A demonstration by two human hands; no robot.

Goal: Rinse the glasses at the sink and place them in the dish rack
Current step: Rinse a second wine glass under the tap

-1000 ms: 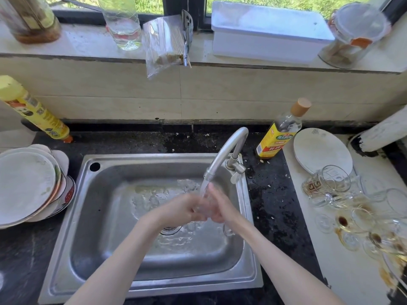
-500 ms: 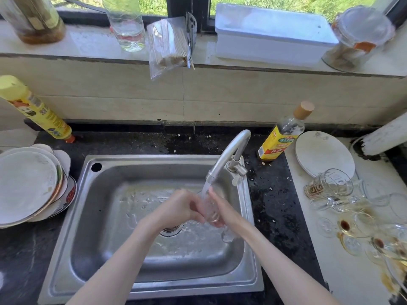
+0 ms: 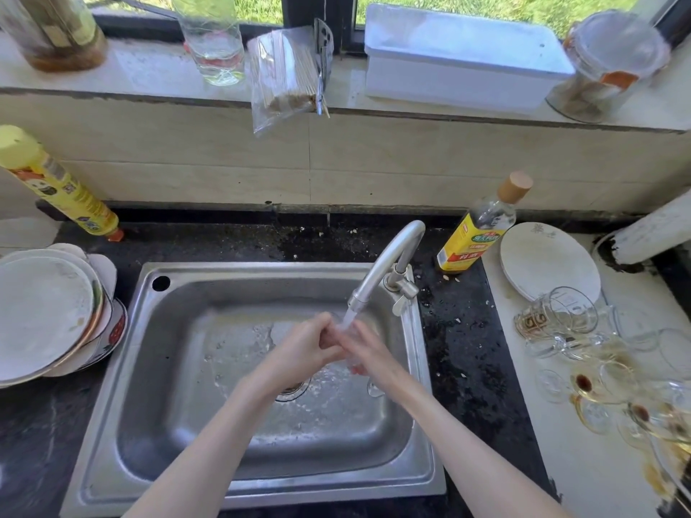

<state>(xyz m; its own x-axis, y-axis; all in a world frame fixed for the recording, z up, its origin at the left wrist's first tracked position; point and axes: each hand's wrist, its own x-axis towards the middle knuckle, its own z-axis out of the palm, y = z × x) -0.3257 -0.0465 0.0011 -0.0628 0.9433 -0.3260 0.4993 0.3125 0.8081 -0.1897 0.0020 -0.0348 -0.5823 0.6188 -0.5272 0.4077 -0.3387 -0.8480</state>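
**Glass under running tap, both hands on it**

Black stone counter (image 3: 460, 353) runs across the frame, stainless sink (image 3: 149, 375) set into it. Window sill (image 3: 157, 74) above the tiled wall carries a white lidded box (image 3: 460, 65), two jars, a clear bottle and a bag of skewers (image 3: 284, 74).

Left of the sink: stack of plates (image 3: 48, 315), yellow spray can (image 3: 56, 183) leaning behind it. Right of the sink: white board with one white plate (image 3: 546, 261), and a cluster of dirty glasses (image 3: 583, 345) lying on their sides or standing, several with brown residue. Yellow-label bottle (image 3: 482, 226) with a wooden cap stands just beside the tap base.

Tap (image 3: 389, 263) is on, stream falling from the spout onto the hands over the middle of the basin, above the drain.

Left hand (image 3: 306, 345) and right hand (image 3: 368, 349) meet under the stream, fingers of both curled around a small clear glass (image 3: 346, 336) held between them. Glass mostly hidden by fingers and water; can't tell its orientation. Water pooled and splashing on the basin floor around the drain.
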